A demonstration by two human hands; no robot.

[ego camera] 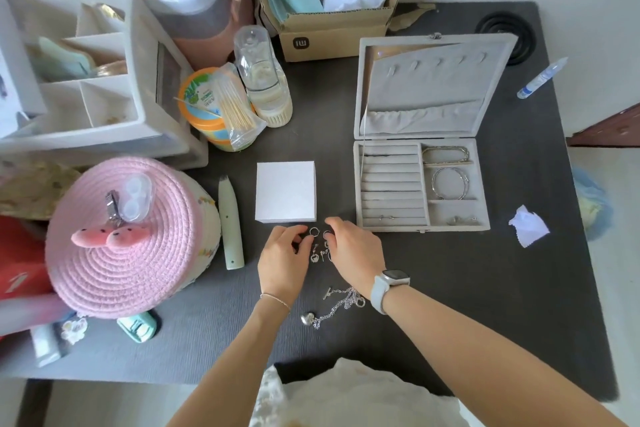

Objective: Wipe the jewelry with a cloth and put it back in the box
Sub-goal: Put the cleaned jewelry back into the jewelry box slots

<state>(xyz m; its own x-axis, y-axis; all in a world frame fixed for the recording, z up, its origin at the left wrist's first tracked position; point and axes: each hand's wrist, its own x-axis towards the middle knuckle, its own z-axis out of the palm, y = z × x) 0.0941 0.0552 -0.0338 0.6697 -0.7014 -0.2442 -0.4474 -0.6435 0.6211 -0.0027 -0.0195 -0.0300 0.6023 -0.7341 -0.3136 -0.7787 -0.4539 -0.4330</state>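
Note:
The grey jewelry box (391, 224) lies with its lid up at the right; two silver bangles (449, 183) and small earrings sit in its compartments. On the dark mat, silver rings and small earrings (316, 246) lie between my hands. My left hand (284, 255) rests beside them with fingers curled, fingertips at a ring (314, 231). My right hand (355, 251) reaches in from the right, fingers bent over another ring; what it pinches is hidden. A silver chain with a heart pendant (332, 308) lies nearer me. A white cloth (528, 226) lies crumpled right of the box.
A white square box (285, 191) stands just beyond my hands. A pale green pen-shaped tool (229, 225) and a pink woven basket lid (121, 236) are at the left. Behind them are a cotton-swab can, a clear bottle (263, 76), a cardboard box and a white organiser.

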